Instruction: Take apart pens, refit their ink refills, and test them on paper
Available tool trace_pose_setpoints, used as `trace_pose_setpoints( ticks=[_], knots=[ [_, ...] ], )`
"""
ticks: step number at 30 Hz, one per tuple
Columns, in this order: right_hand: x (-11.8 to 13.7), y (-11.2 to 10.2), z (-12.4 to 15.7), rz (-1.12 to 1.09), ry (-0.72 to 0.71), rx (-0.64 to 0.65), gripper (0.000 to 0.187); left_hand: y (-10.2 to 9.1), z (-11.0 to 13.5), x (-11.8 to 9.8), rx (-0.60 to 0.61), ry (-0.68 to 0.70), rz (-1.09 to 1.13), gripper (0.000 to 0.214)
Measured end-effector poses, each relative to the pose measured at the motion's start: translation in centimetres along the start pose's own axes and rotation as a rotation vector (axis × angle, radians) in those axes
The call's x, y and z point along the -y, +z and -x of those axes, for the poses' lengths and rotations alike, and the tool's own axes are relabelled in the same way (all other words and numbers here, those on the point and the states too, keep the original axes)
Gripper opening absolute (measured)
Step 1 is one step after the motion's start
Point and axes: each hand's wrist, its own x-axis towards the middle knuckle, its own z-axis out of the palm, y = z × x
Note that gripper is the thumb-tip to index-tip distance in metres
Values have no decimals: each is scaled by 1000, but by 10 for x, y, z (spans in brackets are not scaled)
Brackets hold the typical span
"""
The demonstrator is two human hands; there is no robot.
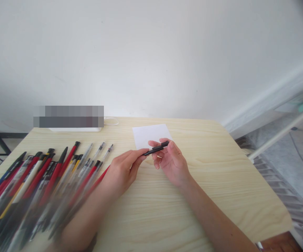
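The tabletop [219, 168] carried pens [43, 175] along its left edge and white paper [150, 134] toward its far edge. Between paper and near edge, the left hand [122, 168] pinched one end of a black pen [156, 149]; the right hand [174, 164] curved spread fingers about the other, grip unclear. This looked like two-handed handling, calling next for steady pinching.

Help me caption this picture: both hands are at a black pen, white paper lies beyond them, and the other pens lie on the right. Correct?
The side is wrong: the other pens lie on the left, as the head view shows. Left hand and right hand are at the black pen, white paper beyond.
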Motion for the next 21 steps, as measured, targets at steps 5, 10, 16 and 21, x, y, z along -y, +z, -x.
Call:
trace_pose_setpoints(
  ticks=[5,10,16,21],
  knots=[
    [0,-3,-1,-48,-35,1,21,0,0,2,1,1,12,22],
    [0,-2,-1,-44,-23,0,22,1,1,2,2,-8,12,22],
    [2,-2,-2,-76,-10,-63,21,0,-1,0,2,-16,12,21],
    [3,-1,-5,-69,-5,-123,22,0,0,3,9,-27,10,21]
  ],
)
